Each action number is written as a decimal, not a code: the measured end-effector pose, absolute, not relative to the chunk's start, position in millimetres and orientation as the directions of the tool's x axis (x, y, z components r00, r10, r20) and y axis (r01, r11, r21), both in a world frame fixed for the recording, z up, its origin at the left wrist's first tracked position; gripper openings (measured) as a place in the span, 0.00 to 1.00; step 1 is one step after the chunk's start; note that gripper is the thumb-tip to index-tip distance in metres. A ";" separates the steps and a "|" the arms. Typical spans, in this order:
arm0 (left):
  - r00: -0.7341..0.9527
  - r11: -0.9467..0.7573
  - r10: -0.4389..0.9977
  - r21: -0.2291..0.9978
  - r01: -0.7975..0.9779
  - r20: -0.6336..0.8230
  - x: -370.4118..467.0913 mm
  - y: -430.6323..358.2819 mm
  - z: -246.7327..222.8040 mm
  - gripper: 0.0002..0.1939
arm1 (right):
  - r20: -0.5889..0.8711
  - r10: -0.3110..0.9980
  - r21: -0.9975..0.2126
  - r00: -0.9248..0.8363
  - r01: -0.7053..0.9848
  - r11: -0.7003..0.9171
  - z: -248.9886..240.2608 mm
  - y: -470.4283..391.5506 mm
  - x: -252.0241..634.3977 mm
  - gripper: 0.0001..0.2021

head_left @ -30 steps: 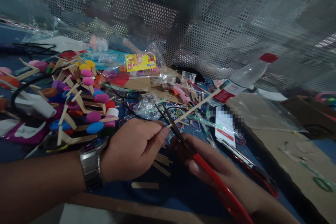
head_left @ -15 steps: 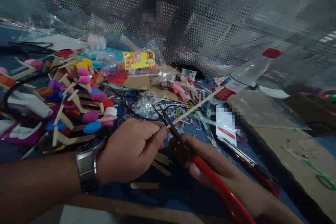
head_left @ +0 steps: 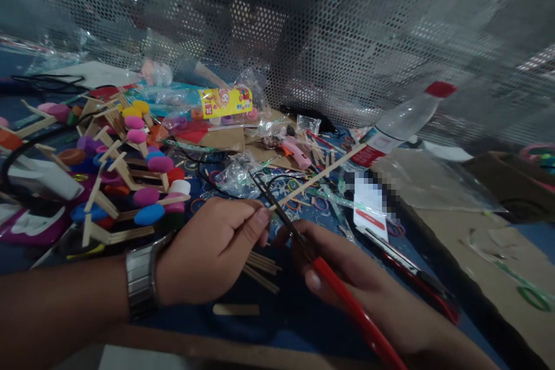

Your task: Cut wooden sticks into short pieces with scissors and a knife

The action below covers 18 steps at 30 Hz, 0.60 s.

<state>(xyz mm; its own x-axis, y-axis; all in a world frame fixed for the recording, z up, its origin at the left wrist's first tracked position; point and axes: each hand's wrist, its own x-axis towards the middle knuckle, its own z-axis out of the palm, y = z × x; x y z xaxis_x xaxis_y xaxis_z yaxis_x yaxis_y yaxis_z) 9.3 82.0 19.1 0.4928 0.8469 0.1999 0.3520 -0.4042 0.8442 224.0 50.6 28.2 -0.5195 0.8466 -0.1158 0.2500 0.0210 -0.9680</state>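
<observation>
My left hand (head_left: pixel 212 251), a metal watch (head_left: pixel 142 280) on its wrist, pinches the near end of a long thin wooden stick (head_left: pixel 314 180). The stick slants up and right toward a plastic bottle (head_left: pixel 401 121). My right hand (head_left: pixel 342 266) is closed around red-handled scissors (head_left: pixel 342 295). Their dark blades point up and left and lie against the stick, just beyond my left fingertips. Under my hands are several thin sticks (head_left: pixel 262 269) and one short flat stick (head_left: pixel 236 309) on the blue surface.
At left lie stick pieces with colourful caps (head_left: pixel 150 214). Behind are a yellow-labelled packet (head_left: pixel 225 102) and a pink glue gun (head_left: pixel 297 153). A red cutter (head_left: pixel 411 272) and a white card (head_left: pixel 369 208) lie right. Perforated metal mesh (head_left: pixel 338 40) stands at the back.
The scissor blades have drawn closer together around the stick near my left fingertips. The view has shifted slightly, and both hands keep their holds.
</observation>
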 end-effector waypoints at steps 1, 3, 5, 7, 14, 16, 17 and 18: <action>0.465 -0.356 0.867 0.875 0.328 0.179 9.3 82.7 18.3 0.21 | -0.126 0.852 -0.963 -0.508 0.270 0.018 27.3 51.2 224.1 0.16; 0.391 -0.244 0.911 0.934 0.261 0.129 9.6 84.5 17.5 0.22 | -0.143 0.871 -0.954 -0.471 0.299 0.005 25.2 52.2 224.3 0.14; 0.356 -0.154 0.930 0.975 0.163 0.087 10.4 86.5 18.1 0.22 | -0.144 0.888 -0.958 -0.436 0.287 -0.015 22.9 52.3 224.8 0.13; 0.342 -0.110 0.937 0.991 0.072 0.079 11.9 88.4 19.9 0.21 | -0.147 0.899 -0.968 -0.413 0.246 -0.045 20.7 52.1 225.5 0.14; 0.269 -0.088 0.957 0.992 -0.089 0.109 16.1 91.5 23.6 0.16 | -0.137 0.958 -0.806 -0.252 0.590 0.040 16.2 61.8 232.3 0.21; 0.289 -0.093 0.951 0.992 -0.081 0.112 16.1 91.2 23.6 0.16 | -0.073 0.978 -0.676 -0.196 0.731 0.096 15.6 66.0 235.0 0.19; 0.298 -0.094 0.948 0.993 -0.075 0.112 16.0 90.9 23.6 0.16 | -0.041 0.981 -0.627 -0.190 0.770 0.123 15.6 67.4 236.2 0.18; 0.303 -0.092 0.947 0.993 -0.070 0.109 16.0 90.6 23.6 0.16 | -0.012 0.981 -0.597 -0.194 0.788 0.149 15.6 68.3 237.2 0.17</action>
